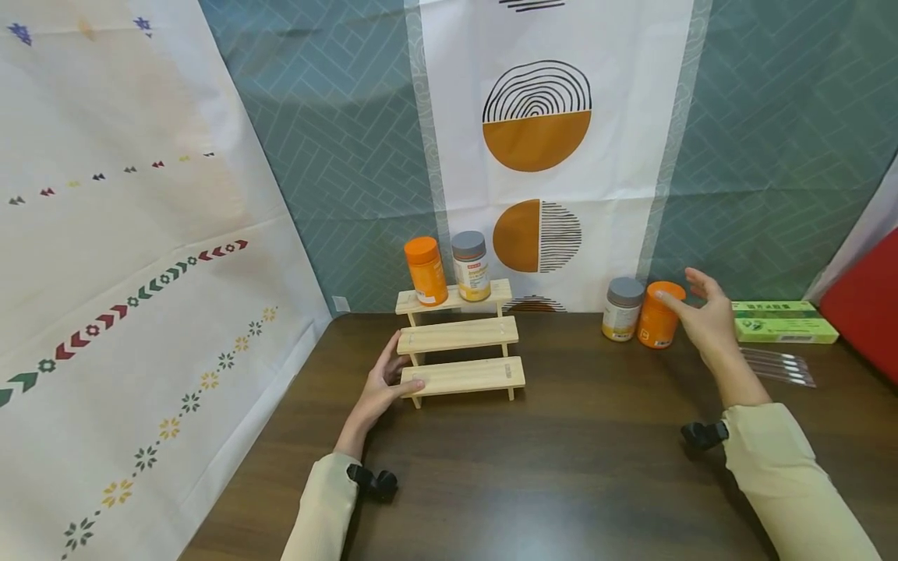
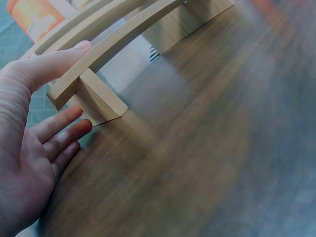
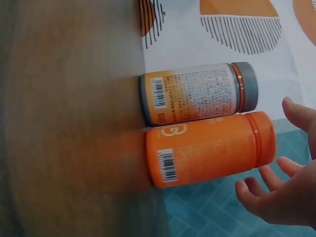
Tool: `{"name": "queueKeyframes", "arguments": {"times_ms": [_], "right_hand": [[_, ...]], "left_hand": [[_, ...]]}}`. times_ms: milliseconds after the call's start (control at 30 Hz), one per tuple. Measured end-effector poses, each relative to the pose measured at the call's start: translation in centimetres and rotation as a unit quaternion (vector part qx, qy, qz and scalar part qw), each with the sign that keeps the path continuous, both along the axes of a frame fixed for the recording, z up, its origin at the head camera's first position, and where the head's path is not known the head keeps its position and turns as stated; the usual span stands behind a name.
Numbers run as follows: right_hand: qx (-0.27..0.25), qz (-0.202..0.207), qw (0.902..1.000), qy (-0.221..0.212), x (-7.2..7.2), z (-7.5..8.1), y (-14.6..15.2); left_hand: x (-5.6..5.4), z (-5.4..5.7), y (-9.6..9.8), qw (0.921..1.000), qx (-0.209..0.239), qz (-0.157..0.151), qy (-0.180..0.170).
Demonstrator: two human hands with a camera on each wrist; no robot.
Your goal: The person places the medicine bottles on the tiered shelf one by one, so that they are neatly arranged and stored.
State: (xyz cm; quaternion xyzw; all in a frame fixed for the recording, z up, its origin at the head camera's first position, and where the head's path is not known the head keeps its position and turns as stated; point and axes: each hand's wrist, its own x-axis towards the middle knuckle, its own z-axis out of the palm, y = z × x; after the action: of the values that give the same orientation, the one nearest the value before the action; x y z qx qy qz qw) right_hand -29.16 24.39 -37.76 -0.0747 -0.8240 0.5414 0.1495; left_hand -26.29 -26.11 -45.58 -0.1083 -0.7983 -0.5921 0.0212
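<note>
A three-tier wooden display stand (image 1: 459, 335) stands at the left on the dark table. My left hand (image 1: 382, 389) holds its left end. The thumb (image 2: 69, 57) lies over a plank and the other fingers are below, by the support leg (image 2: 101, 101). On the top tier are an orange bottle (image 1: 428, 273) and a grey-capped bottle (image 1: 472, 269). At the right, another grey-capped bottle (image 1: 620, 312) stands beside an orange bottle (image 3: 207, 150) on the table. My right hand (image 1: 708, 319) is spread at the orange bottle's cap, fingers loosely bent and holding nothing.
Behind the right hand lies a green-yellow box (image 1: 784, 322), with clear-wrapped thin sticks (image 1: 779, 366) in front of it. A red object (image 1: 866, 304) stands at the right edge. Patterned cloth (image 1: 337, 156) hangs behind the table, and white cloth (image 1: 140, 296) at the left.
</note>
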Motion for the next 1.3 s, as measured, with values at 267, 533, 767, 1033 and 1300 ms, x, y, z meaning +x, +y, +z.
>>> {"name": "queueKeyframes", "arguments": {"times_ms": [267, 533, 767, 1033, 1300], "right_hand": [[-0.019, 0.028, 0.9992, -0.021, -0.8, -1.4, 0.5], [-0.01, 0.029, 0.9993, -0.022, -1.2, -2.1, 0.5], [-0.022, 0.031, 0.9987, -0.034, -1.3, -2.4, 0.8], [-0.01, 0.024, 0.9991, -0.034, -1.3, -2.6, 0.5], [-0.009, 0.018, 0.9986, -0.05, -1.4, -2.3, 0.7]], "left_hand": [[0.0, 0.2, 0.0, 0.9999, 0.004, -0.01, -0.002], [0.0, 0.1, 0.0, 1.0, 0.003, -0.004, -0.004], [0.0, 0.2, 0.0, 1.0, 0.0, -0.007, 0.0], [0.2, 0.1, -0.1, 0.9999, 0.002, -0.006, -0.008], [1.1, 2.2, 0.5, 0.9995, 0.01, -0.019, -0.021]]}}
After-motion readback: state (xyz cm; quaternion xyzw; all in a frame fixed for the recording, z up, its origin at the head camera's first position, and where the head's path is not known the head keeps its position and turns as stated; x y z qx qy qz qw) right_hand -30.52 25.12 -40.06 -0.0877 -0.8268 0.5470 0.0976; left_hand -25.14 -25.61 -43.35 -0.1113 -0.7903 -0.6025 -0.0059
